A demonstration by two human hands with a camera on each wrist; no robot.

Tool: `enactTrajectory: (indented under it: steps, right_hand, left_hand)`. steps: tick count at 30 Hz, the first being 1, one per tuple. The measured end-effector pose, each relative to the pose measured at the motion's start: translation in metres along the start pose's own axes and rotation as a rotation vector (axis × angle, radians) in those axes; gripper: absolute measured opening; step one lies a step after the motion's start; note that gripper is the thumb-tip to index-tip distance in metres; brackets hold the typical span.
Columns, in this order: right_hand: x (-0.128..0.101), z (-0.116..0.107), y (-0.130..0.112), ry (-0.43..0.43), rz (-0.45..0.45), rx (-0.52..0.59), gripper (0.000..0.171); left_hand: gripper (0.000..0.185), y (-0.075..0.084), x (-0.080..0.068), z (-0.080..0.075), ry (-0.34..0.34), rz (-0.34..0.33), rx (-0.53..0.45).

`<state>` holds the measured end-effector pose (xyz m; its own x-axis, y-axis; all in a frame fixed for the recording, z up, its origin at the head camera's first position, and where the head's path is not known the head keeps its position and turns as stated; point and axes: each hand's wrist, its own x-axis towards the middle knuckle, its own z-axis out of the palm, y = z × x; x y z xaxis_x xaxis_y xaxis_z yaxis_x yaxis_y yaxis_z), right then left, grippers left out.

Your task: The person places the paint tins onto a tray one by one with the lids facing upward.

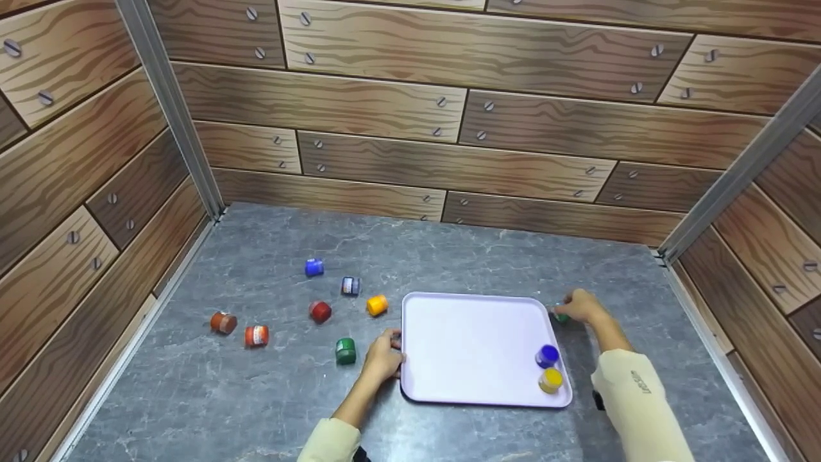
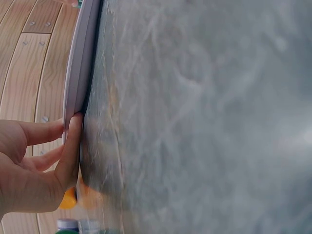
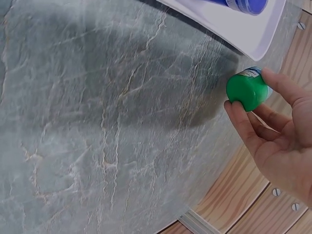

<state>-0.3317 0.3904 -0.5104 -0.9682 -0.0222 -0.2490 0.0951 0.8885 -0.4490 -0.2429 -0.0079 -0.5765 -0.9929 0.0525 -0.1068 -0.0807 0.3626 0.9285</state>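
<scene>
**Both hands at the tray, green pot in the right one**

So the right hand (image 3: 280,131) has a small green-lidded paint pot (image 3: 247,89) pinched between thumb and fingertips, just off the far right corner of the pale lilac plastic tray (image 1: 474,346), right above the grey marbled worktop (image 1: 269,398). The left hand (image 1: 382,359) is on the tray's left edge, fingers fairly straight and pressed against the rim, not wrapped round anything. Inside the tray, near the right corner, sit a blue-lidded pot (image 1: 547,355) and a yellow-lidded pot (image 1: 550,380), touching. Left of the tray more pots lie scattered: green (image 1: 345,350), yellow (image 1: 376,305), red (image 1: 320,311), blue (image 1: 313,267) and two orange ones (image 1: 239,328).
</scene>
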Motion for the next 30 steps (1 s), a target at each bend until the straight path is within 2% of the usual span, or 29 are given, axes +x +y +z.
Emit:
enactTrajectory:
  steps: [7,15,30]
  right_hand:
    - [-0.009,-0.005,0.0,-0.001,-0.012,-0.011,0.052]
    - [-0.019,-0.006,0.001,0.045,-0.086,-0.018,0.047]
    - [-0.03,0.006,-0.008,0.076,-0.106,0.029,0.052]
  left_hand:
    - [0.048,0.0,0.0,0.002,0.001,0.011,-0.006]
    - [0.047,0.001,0.0,0.0,0.0,0.01,0.006]
    - [0.049,0.001,0.0,-0.001,-0.004,0.003,0.002]
